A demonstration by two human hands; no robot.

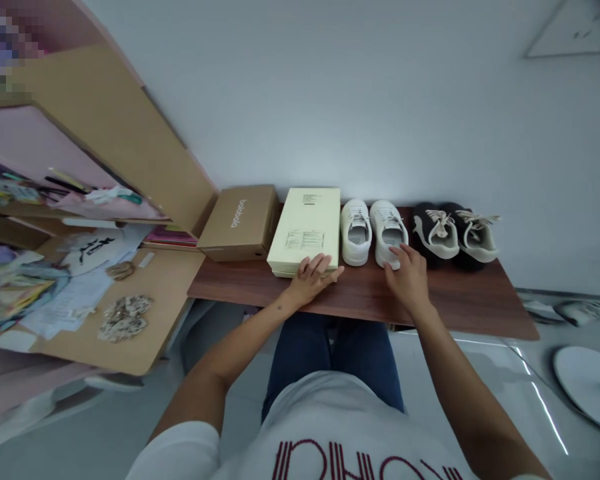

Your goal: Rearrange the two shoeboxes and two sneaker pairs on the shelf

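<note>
My left hand [314,280] lies on the front edge of a cream shoebox [307,217], fingers spread and slightly bent. My right hand [409,273] is at the heel of the right white sneaker [391,227], its thumb and index finger against the heel. The matching left white sneaker [356,230] stands between that shoe and the cream box. Both white sneakers point toward the wall. Farther right is a pair of black shoes with cream laces, the left black shoe [433,230] and the right black shoe [473,237].
A brown shoebox [243,220] sits left of the cream one on the dark wooden bench [360,293]. At left stands a desk [175,267] with papers, a white cap [95,250] and a scrunchie [125,319]. The wall [340,100] rises behind; a round white object [587,383] is at lower right.
</note>
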